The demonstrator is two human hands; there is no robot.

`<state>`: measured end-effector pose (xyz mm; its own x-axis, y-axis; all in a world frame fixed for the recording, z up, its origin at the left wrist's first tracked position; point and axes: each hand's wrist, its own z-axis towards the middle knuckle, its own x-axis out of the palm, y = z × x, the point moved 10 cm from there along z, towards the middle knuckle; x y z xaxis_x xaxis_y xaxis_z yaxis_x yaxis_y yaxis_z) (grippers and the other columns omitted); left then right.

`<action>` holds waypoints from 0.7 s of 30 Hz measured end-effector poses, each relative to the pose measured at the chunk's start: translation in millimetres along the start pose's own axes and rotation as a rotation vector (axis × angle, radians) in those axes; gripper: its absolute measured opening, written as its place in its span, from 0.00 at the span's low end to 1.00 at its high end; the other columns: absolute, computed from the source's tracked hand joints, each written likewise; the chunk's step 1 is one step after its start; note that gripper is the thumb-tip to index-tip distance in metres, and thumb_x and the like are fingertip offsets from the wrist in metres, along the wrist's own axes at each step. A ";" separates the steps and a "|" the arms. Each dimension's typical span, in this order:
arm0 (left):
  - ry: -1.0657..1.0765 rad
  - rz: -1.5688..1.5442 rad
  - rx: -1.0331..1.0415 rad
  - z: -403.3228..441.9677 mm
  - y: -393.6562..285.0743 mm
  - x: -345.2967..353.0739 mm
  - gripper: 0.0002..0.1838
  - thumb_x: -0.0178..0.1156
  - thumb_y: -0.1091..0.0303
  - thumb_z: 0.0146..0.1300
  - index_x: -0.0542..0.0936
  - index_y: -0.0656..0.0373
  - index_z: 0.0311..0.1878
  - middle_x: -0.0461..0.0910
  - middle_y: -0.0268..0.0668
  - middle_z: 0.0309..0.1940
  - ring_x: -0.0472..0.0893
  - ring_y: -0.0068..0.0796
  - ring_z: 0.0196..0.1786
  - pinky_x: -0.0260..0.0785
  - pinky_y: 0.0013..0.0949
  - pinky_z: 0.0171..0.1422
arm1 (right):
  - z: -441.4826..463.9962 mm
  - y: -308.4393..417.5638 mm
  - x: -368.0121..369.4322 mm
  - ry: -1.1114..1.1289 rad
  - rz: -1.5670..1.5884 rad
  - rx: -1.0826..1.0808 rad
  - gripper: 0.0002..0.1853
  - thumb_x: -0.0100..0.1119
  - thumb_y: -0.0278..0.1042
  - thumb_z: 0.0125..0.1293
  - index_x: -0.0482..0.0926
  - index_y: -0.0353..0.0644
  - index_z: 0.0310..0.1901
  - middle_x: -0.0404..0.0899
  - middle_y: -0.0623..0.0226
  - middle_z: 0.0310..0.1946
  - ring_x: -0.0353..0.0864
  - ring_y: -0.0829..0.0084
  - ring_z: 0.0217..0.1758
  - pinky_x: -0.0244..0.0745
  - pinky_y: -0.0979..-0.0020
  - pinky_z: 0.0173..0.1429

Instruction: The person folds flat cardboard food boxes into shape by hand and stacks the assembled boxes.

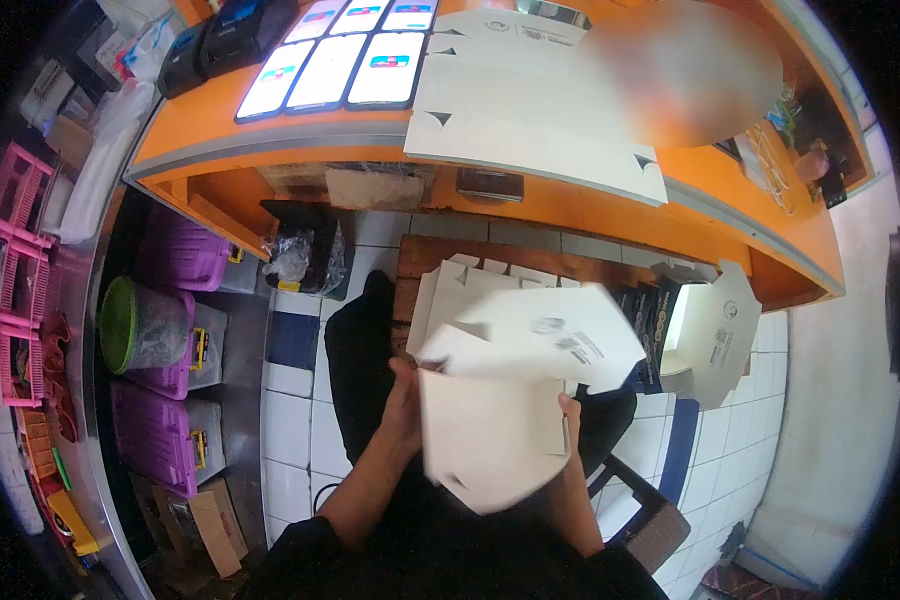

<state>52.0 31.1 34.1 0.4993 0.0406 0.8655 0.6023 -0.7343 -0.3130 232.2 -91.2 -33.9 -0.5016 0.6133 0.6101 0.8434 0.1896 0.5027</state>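
Over my lap is a partly folded white cardboard box [495,425], its printed lid panel [560,325] standing open away from me and slightly blurred. My left hand [401,408] grips the left side of the box, thumb up along the edge. On the right side my right hand [570,432] holds the wall, thumb at the top edge and the other fingers mostly hidden. Behind the box, more white cardboard pieces [445,295] lie on a wooden bench [415,255]. To the right stands another white box [715,335] with its lid open.
Flat white box sheets [530,100] lie on the orange counter [195,130], beside several lit phones [315,70]. Purple-lidded bins [155,430] and a green-rimmed bucket [120,325] sit under the left metal shelf. A chair part [655,535] is at right.
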 end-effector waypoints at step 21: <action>0.005 1.330 0.019 12.2 -6.3 33.6 0.31 0.67 0.56 0.68 0.75 0.65 0.69 0.78 0.50 0.60 0.82 0.38 0.56 0.75 0.36 0.57 | -22.0 8.5 97.9 0.154 -0.798 -0.239 0.12 0.63 0.41 0.74 0.84 0.39 0.42 0.81 0.72 0.28 0.77 0.80 0.30 0.71 0.75 0.37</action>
<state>72.5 45.3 60.3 0.7085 -0.6984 -0.1007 -0.3311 -0.2030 -0.9215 186.0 -46.5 43.6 -0.9646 0.2493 0.0854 0.1706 0.3437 0.9234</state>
